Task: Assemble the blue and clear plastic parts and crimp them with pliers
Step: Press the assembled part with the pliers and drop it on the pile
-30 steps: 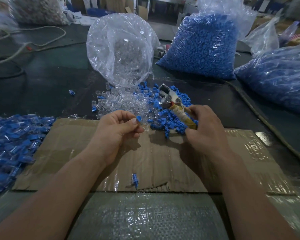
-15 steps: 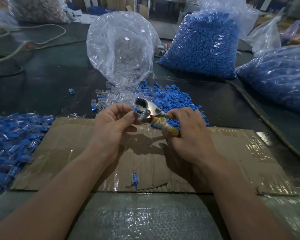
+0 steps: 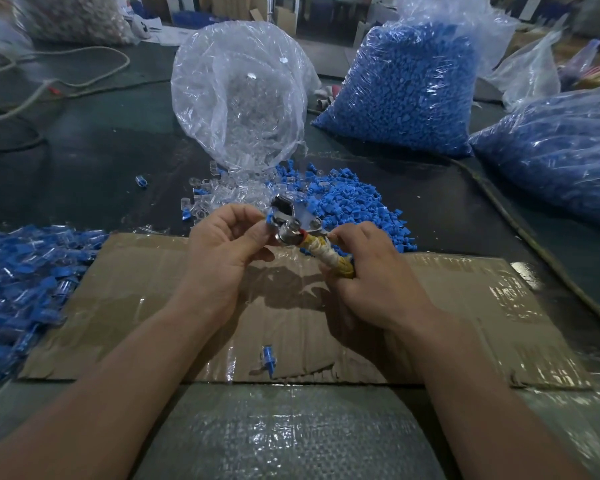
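Observation:
My right hand (image 3: 378, 278) grips the pliers (image 3: 302, 230) by their yellow-wrapped handles, with the metal jaws pointing left. My left hand (image 3: 226, 247) pinches a small blue part (image 3: 269, 220) between thumb and fingers right at the jaws; the part is mostly hidden. Both hands hover above the taped cardboard sheet (image 3: 465, 306). One assembled blue and clear piece (image 3: 268, 358) lies on the cardboard near its front edge. Loose blue parts (image 3: 354, 202) and loose clear parts (image 3: 229, 195) are heaped just behind the hands.
A pile of assembled pieces (image 3: 25, 278) lies at the left. An open clear bag (image 3: 239, 98) of clear parts stands behind the heaps. Bags of blue parts (image 3: 402, 88) fill the back right. Cables (image 3: 49, 88) run across the dark table at the back left.
My right hand swung the pliers left and toward me, bringing the jaws onto the blue part held by my left hand. The left hand stayed almost in place.

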{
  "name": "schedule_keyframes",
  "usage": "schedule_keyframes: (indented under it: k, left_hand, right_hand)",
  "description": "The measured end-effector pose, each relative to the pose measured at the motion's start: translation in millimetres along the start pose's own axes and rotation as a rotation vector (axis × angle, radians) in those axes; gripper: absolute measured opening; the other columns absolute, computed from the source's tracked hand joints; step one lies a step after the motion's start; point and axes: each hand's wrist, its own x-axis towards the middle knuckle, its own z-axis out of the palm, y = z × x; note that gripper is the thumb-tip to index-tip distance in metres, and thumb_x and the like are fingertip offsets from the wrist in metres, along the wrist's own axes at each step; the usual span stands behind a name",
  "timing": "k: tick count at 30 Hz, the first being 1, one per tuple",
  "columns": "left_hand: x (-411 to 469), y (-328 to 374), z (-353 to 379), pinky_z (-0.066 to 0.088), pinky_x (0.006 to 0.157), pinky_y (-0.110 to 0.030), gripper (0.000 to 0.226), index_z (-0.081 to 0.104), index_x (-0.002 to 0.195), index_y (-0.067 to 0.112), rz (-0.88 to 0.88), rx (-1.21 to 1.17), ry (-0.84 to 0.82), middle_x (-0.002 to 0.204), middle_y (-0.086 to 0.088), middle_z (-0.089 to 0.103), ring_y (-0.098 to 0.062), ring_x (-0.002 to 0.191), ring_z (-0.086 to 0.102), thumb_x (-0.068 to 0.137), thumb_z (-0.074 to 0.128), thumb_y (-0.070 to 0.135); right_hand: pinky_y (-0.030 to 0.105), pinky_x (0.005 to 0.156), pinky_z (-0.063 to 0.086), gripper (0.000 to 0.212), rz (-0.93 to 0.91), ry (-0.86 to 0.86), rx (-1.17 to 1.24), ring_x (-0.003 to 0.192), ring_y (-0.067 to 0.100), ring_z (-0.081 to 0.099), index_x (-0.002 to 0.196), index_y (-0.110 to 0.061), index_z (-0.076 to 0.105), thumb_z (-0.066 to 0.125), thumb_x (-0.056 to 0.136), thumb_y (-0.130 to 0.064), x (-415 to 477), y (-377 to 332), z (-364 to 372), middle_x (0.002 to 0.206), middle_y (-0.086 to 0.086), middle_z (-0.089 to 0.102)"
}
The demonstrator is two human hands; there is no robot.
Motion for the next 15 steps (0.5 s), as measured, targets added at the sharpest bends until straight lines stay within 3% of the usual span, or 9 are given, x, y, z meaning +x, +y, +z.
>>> schedule_keyframes:
  k: [7, 11, 15]
  left_hand:
    - [-2.8, 0.1, 1.6, 0.051, 0.052, -0.017, 0.007, 0.055, 0.077, 0.008, 0.020, 0.039, 0.024, 0.062, 0.002, 0.064, -0.009, 0.055, 0.060, 0.071, 0.060, 0.008]
    - [-3.0, -0.6, 0.3, 0.051, 0.053, -0.017, 0.008, 0.055, 0.076, 0.009, 0.015, 0.053, 0.025, 0.062, 0.002, 0.064, -0.009, 0.056, 0.060, 0.076, 0.058, 0.003]
    - [-4.5, 1.8, 1.2, 0.051, 0.054, -0.017, 0.010, 0.055, 0.075, 0.010, 0.012, 0.061, 0.031, 0.064, 0.000, 0.063, -0.010, 0.057, 0.060, 0.067, 0.060, 0.013]
  right_hand:
    - [0.025, 0.064, 0.025, 0.024, -0.003, -0.023, -0.008, 0.082, 0.011, 0.036, 0.091, -0.028, 0.039, 0.061, 0.081, -0.027, 0.9, -4.4, 0.2, 0.086, -0.007, 0.040]
    - [0.027, 0.065, 0.028, 0.020, 0.003, -0.028, -0.007, 0.080, 0.012, 0.040, 0.088, -0.024, 0.043, 0.061, 0.081, -0.023, 1.2, -6.1, 0.7, 0.082, -0.008, 0.043]
    - [0.027, 0.064, 0.032, 0.018, 0.004, -0.015, -0.007, 0.079, 0.012, 0.044, 0.087, -0.024, 0.046, 0.062, 0.081, -0.024, 1.1, -7.0, 1.6, 0.082, -0.008, 0.046]
